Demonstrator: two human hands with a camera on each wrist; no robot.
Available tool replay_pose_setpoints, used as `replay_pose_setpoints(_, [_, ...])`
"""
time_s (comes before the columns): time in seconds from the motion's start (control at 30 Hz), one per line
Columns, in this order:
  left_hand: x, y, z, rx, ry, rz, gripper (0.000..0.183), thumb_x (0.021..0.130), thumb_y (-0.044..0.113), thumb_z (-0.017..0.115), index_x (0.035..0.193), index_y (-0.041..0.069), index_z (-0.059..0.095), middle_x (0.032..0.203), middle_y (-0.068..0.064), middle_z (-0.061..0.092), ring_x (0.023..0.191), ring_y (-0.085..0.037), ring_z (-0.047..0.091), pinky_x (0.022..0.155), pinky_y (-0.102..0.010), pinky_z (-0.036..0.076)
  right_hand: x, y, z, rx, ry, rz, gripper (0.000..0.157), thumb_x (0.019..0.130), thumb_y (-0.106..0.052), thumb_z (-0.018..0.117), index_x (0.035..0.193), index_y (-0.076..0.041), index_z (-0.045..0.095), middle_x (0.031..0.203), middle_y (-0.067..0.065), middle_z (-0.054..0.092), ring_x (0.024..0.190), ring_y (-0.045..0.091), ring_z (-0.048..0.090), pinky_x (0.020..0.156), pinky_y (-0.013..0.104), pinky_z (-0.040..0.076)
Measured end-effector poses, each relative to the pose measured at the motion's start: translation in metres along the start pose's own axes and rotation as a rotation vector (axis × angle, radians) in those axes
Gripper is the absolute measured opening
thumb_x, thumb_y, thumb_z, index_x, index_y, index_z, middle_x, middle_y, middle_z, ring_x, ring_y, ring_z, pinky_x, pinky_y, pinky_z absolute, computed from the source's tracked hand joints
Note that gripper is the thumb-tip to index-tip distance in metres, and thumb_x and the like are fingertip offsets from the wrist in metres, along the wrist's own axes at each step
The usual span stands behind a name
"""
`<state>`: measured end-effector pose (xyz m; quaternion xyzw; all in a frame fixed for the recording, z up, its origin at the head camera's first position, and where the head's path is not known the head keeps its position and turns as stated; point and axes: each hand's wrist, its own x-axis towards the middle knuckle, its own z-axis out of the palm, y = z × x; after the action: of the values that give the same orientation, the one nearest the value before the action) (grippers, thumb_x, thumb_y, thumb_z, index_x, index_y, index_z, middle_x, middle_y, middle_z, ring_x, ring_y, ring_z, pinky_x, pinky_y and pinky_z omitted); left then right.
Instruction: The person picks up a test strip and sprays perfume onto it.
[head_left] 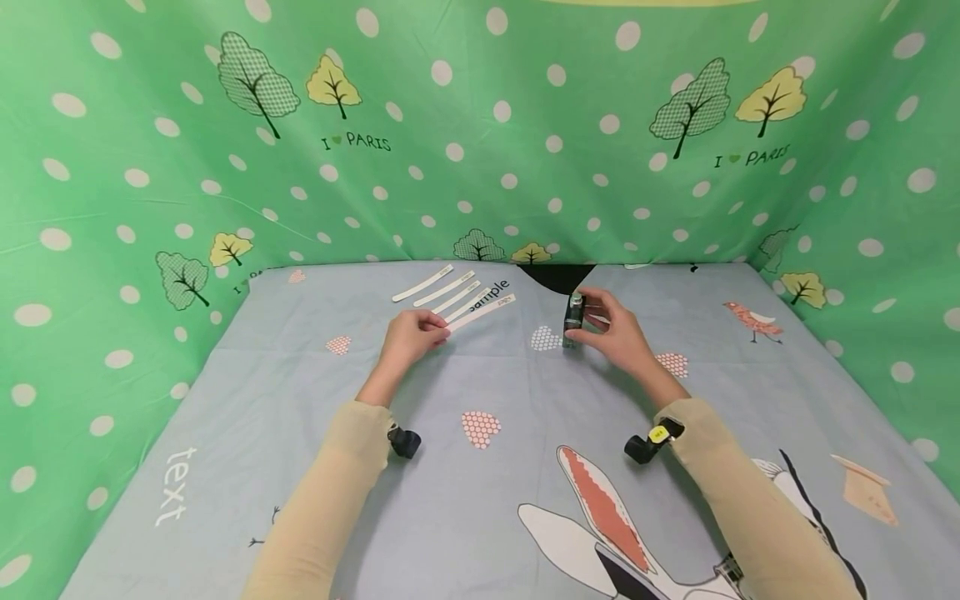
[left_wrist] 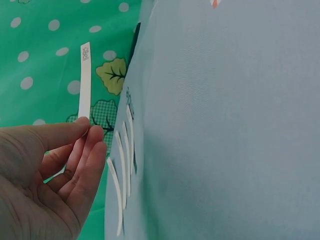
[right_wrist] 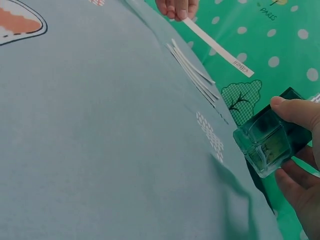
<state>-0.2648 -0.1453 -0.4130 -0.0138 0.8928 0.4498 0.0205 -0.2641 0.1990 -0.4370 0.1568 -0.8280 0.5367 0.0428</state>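
Note:
My left hand (head_left: 411, 337) pinches one end of a white paper test strip (left_wrist: 85, 82) between thumb and fingertips. The strip's free end bears small handwriting and points up to the right in the head view. Several more such strips (head_left: 423, 285) lie fanned on the cloth just beyond that hand. My right hand (head_left: 621, 333) grips a dark green glass perfume bottle (right_wrist: 267, 140), thumb on one side and fingers on the other. Some liquid shows inside the bottle. In the head view it stands roughly upright, its shiny top uppermost; the strip and bottle are apart.
A blue-grey printed cloth (head_left: 510, 392) with hearts, a rabbit and lettering covers the table. Green dotted curtains (head_left: 480, 183) rise behind and at both sides. Each wrist carries a black strapped camera, such as the right wrist camera (head_left: 643, 448).

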Motion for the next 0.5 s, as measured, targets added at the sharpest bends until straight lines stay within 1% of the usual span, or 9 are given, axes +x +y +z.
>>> replay_pose_setpoints(0.07, [0.000, 0.000, 0.000, 0.000, 0.001, 0.001, 0.014, 0.089, 0.012, 0.074, 0.096, 0.000, 0.073, 0.088, -0.015, 0.075, 0.072, -0.014, 0.071, 0.062, -0.018, 0.055, -0.003, -0.010, -0.001, 0.000, 0.003, -0.001, 0.073, 0.085, -0.006, 0.078, 0.147, -0.001, 0.040, 0.139, 0.026, 0.052, 0.132, 0.041, 0.050, 0.112, 0.044, 0.044])
replay_pose_setpoints(0.13, [0.000, 0.000, 0.000, -0.003, 0.002, 0.001, 0.014, 0.089, 0.012, 0.074, 0.096, 0.000, 0.073, 0.088, -0.015, 0.075, 0.071, -0.013, 0.071, 0.062, -0.018, 0.056, -0.006, -0.022, -0.001, -0.004, 0.009, -0.006, 0.070, 0.086, -0.003, 0.076, 0.146, 0.002, 0.041, 0.138, 0.029, 0.051, 0.131, 0.043, 0.051, 0.111, 0.047, 0.044])
replay_pose_setpoints(0.2, [0.000, 0.001, 0.000, -0.006, 0.002, 0.001, 0.014, 0.089, 0.011, 0.074, 0.096, 0.000, 0.073, 0.088, -0.015, 0.075, 0.072, -0.016, 0.072, 0.063, -0.018, 0.056, -0.010, -0.035, -0.002, -0.004, 0.023, -0.010, 0.068, 0.085, -0.001, 0.076, 0.144, 0.004, 0.042, 0.137, 0.029, 0.052, 0.129, 0.043, 0.052, 0.111, 0.048, 0.044])
replay_pose_setpoints(0.27, [0.000, 0.001, 0.000, -0.010, 0.002, 0.000, 0.013, 0.089, 0.011, 0.074, 0.096, 0.000, 0.073, 0.088, -0.016, 0.075, 0.075, -0.020, 0.073, 0.063, -0.019, 0.057, -0.012, -0.042, -0.002, -0.022, 0.040, -0.016, 0.066, 0.086, -0.001, 0.075, 0.143, 0.005, 0.043, 0.137, 0.030, 0.052, 0.127, 0.043, 0.053, 0.109, 0.050, 0.045])
replay_pose_setpoints(0.4, [-0.001, 0.003, -0.001, -0.012, 0.002, -0.002, 0.013, 0.089, 0.011, 0.074, 0.096, 0.000, 0.073, 0.089, -0.016, 0.075, 0.080, -0.025, 0.074, 0.064, -0.020, 0.057, -0.012, -0.044, -0.002, -0.036, 0.073, -0.025, 0.066, 0.085, -0.001, 0.076, 0.143, 0.004, 0.044, 0.136, 0.028, 0.053, 0.125, 0.042, 0.054, 0.106, 0.050, 0.048])
replay_pose_setpoints(0.5, [-0.002, 0.004, -0.002, -0.011, -0.001, -0.001, 0.013, 0.089, 0.011, 0.073, 0.097, 0.000, 0.073, 0.089, -0.016, 0.075, 0.080, -0.026, 0.074, 0.064, -0.021, 0.058, -0.010, -0.034, -0.002, -0.037, 0.092, -0.035, 0.067, 0.085, -0.003, 0.077, 0.143, 0.001, 0.045, 0.136, 0.027, 0.054, 0.124, 0.041, 0.055, 0.105, 0.049, 0.049])
